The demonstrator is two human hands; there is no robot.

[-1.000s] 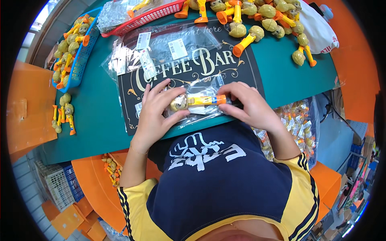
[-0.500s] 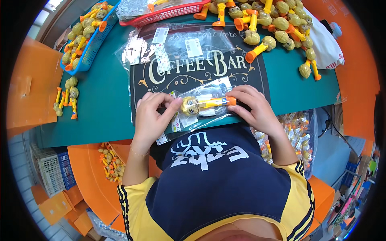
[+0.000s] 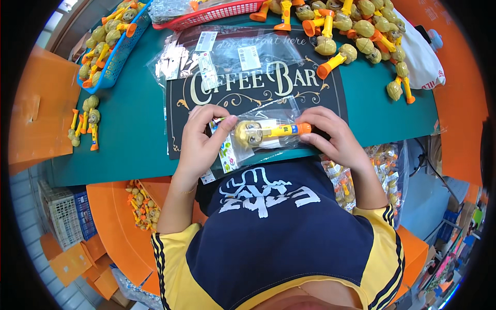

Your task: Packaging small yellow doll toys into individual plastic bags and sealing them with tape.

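A toy figure (image 3: 276, 130) shaped like a candy dispenser lies sideways in front of me, with a golden head on the left, a yellow stem and an orange foot on the right. Clear film of a plastic bag (image 3: 268, 109) covers its head and much of its stem. My left hand (image 3: 204, 137) pinches the bag's left end between thumb and fingers, beside a colourful printed strip. With thumb and fingers, my right hand (image 3: 330, 135) grips the figure's orange foot. Whether the foot is inside the bag, I cannot tell.
Beneath is a black printed mat (image 3: 330, 98) on a green table (image 3: 382, 119). Flat clear bags with labels (image 3: 206, 67) lie beyond my hands. Loose figures pile up (image 3: 356, 31) at far right. A blue basket (image 3: 121, 57) and red basket (image 3: 217, 13) stand at the back.
The figure has shifted slightly right and rolled, so a printed number shows on its stem. Both hands have moved slightly, and the bag's printed strip shows more beside my left hand.
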